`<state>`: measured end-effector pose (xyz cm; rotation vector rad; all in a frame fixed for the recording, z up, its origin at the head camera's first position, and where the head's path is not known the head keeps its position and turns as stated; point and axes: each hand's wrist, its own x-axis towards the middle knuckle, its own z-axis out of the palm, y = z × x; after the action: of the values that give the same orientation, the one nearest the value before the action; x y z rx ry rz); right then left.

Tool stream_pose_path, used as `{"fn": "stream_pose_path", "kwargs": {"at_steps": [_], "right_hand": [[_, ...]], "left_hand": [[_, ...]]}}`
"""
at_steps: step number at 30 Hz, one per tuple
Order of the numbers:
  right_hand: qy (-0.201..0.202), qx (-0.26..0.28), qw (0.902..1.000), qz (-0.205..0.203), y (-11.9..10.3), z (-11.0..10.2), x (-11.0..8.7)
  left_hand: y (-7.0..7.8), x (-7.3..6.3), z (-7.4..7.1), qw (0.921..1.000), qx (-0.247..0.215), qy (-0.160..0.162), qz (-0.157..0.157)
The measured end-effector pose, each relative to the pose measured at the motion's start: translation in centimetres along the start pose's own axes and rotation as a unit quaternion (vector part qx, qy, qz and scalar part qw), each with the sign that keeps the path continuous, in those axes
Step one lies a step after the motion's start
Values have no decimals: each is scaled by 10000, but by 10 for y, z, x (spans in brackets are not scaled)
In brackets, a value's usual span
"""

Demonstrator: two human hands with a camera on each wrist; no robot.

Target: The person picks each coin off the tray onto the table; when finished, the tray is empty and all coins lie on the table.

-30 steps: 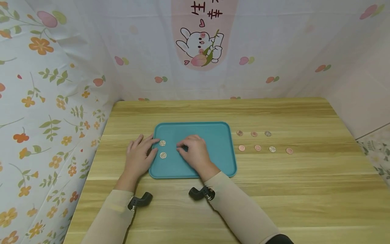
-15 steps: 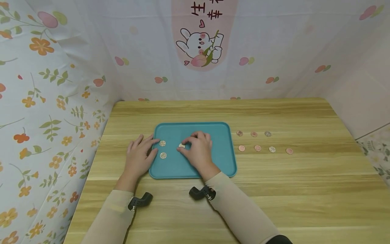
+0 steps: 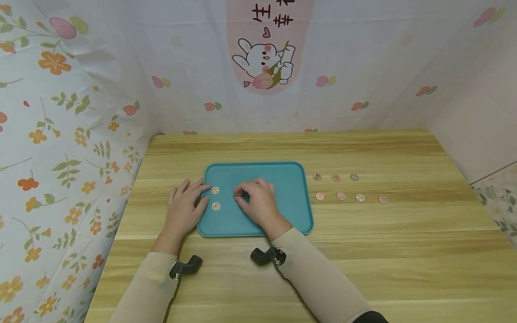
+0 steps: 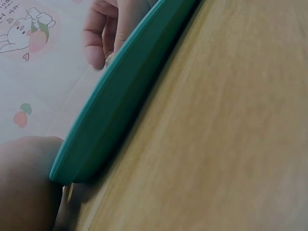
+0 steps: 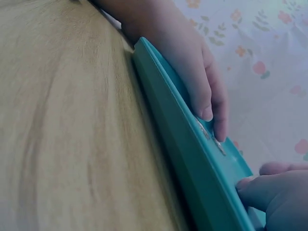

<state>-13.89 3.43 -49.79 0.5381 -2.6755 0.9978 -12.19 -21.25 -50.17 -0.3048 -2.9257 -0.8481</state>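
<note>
The desk [image 3: 404, 264] before you has yellowish wood grain running left to right. Beyond its far edge you see a white cloth [image 3: 181, 58] scattered with small paired pink-and-green shapes. On its pink panel [image 3: 238, 18] a white rabbit [image 3: 256, 54] lies sideways, ears to the left, beside a pink tulip [image 3: 262, 81], with dark red characters [image 3: 261, 12] above. To your left stands orange-flowered, green-sprigged fabric [image 3: 72, 179]; to your right, a pale surface [image 3: 476, 116] with leafy print [image 3: 501, 197] below a thin dark line [image 3: 492, 173].
</note>
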Motion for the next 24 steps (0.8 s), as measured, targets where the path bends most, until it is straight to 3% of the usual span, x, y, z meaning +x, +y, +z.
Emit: {"fn": "stream_pose_path", "kwargs": {"at_steps": [4, 8, 12, 19, 24], "right_hand": [[-16, 23, 9993, -381, 1, 1, -2], [-34, -51, 9988, -494, 3, 0, -2], [-67, 144, 9992, -362, 3, -1, -2], [211, 1215, 9923, 113, 7, -7, -3], [381, 1309, 9895, -480, 17, -22, -11]], "left_hand": [[1, -1, 0, 10000, -5, 1, -1], [1, -1, 0, 10000, -8, 22, -12], [0, 0, 0, 10000, -6, 25, -5], [-1, -1, 1, 10000, -21, 33, 20], [-1, -1, 0, 10000, -45, 51, 41]]}}
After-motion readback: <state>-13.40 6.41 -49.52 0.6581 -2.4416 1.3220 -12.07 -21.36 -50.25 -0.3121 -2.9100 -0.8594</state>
